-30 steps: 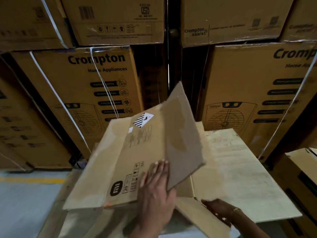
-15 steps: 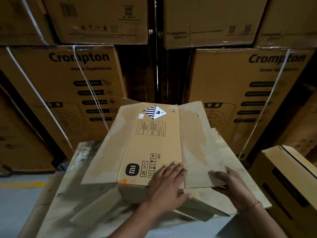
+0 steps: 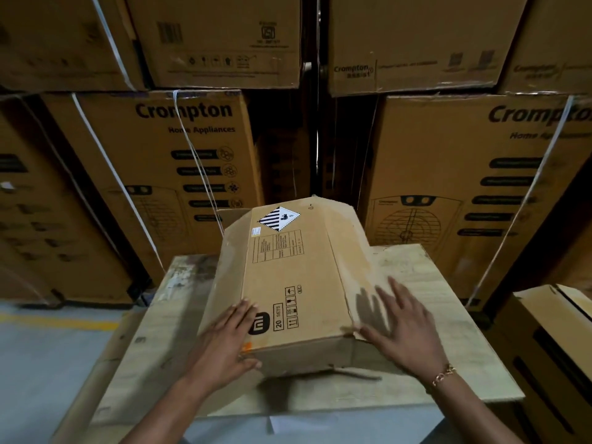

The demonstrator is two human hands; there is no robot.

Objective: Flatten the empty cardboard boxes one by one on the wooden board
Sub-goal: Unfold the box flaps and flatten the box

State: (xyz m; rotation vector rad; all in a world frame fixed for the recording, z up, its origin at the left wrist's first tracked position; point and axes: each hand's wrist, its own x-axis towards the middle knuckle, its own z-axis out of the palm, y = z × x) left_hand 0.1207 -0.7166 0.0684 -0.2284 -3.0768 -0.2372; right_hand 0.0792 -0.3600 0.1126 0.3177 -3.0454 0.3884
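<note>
Two bare hands work at the near end of a cardboard box [image 3: 298, 283] that lies in the middle of the wooden board [image 3: 448, 283]. The left hand [image 3: 229, 342] is at the box's near left corner, with its fingers laid straight over the top edge beside the printed logo and its thumb against the near face. It presses rather than pinches. The right hand [image 3: 405, 328], with a thin bracelet [image 3: 443, 374] at the wrist, has its fingers spread wide over the box's right flap. It is blurred and throws a shadow on the flap, and I cannot tell whether the palm touches the cardboard. Its thumb reaches the near right corner.

The box is not fully flat. Its near face shows some height, and its side flaps slope down to the board on the left and right. "20 SETS" is printed near the front of the top panel, and a striped diamond label [image 3: 279, 217] sits at the far end.

An open carton [image 3: 551, 347] stands right of the board. To the left is grey floor with a yellow line [image 3: 57, 322]. Behind everything rise stacked Crompton cartons [image 3: 166, 174] bound with white straps [image 3: 105, 161].
</note>
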